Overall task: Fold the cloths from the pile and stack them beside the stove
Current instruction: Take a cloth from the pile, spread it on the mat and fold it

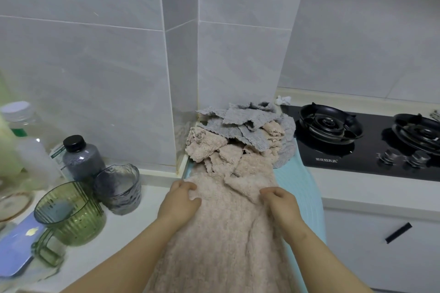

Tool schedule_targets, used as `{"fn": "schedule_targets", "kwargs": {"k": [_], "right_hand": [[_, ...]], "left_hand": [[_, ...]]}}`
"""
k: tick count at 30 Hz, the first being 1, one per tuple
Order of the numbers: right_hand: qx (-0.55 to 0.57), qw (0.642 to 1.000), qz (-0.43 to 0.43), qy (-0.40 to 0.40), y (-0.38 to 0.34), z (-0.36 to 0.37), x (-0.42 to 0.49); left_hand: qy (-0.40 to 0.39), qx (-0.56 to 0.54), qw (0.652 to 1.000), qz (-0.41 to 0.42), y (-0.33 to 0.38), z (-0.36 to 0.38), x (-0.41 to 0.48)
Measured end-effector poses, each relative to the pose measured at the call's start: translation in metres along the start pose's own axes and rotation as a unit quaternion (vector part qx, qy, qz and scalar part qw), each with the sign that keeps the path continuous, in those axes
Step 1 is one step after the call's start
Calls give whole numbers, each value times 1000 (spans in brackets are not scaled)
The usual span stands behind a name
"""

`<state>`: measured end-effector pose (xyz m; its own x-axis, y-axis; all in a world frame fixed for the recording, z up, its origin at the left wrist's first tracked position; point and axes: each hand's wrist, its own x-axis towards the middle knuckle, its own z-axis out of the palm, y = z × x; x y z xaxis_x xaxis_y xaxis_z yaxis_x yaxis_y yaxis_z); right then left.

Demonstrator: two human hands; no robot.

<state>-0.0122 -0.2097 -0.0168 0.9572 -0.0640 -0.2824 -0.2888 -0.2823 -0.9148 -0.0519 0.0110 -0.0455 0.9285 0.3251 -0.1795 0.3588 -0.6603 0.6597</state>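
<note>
Both hands on one beige cloth (pixel 226 240). It lies spread along a light-blue mat (pixel 301 188) on the counter (pixel 133 216), long axis running from the pile toward the person, near end hanging over the counter edge.

Left hand (pixel 182 200): fingers curled over the cloth's far-left corner, thumb on top, gripping the edge. Right hand (pixel 281 204): fingers curled, bunching a fold at the far-right edge. Both wrists rest on the fabric.

Pile (pixel 240 135) sits at the far end of the mat, in the wall corner, touching the stove's left edge. It is a mix of grey scalloped cloths on top and beige ones below, all crumpled. The held cloth's far end runs up against the pile; can't tell whether it's tucked under it.

Stove (pixel 357 147): black glass top, right of the mat, two burners, two knobs (pixel 404 157) at the front. A crumpled white scrap (pixel 283 100) lies behind its back-left corner.

Left of the mat: a green ribbed cup (pixel 71 214), a grey glass (pixel 119 188) and a black-capped bottle (pixel 82 159), close together. More bottles are further left, blurred.

Below the stove is a white cabinet front with a black handle (pixel 398 232).
</note>
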Motion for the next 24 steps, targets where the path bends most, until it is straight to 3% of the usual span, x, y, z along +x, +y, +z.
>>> {"fn": "schedule_targets", "kwargs": {"k": [5,9,11,17,19,22,24], "right_hand": [[51,997,24,50,5,1,12],[10,987,112,-114,-3,2,11],[3,982,123,-146,-8,0,12],[19,995,35,-90,-23,-17,21],[0,997,0,-78,-27,-24,23],[-23,997,-33,-61,-26,-32,30],[-24,998,-51,-39,-24,-36,35]], "left_hand": [[42,-100,994,12,8,-6,1],[-27,-50,998,-16,13,-10,8],[-43,-10,999,-31,15,-11,14],[-52,78,994,-59,21,-13,23],[-36,38,996,-74,19,-9,25],[-7,-105,990,-91,15,-5,28],[25,-135,988,-68,15,-7,29]]}}
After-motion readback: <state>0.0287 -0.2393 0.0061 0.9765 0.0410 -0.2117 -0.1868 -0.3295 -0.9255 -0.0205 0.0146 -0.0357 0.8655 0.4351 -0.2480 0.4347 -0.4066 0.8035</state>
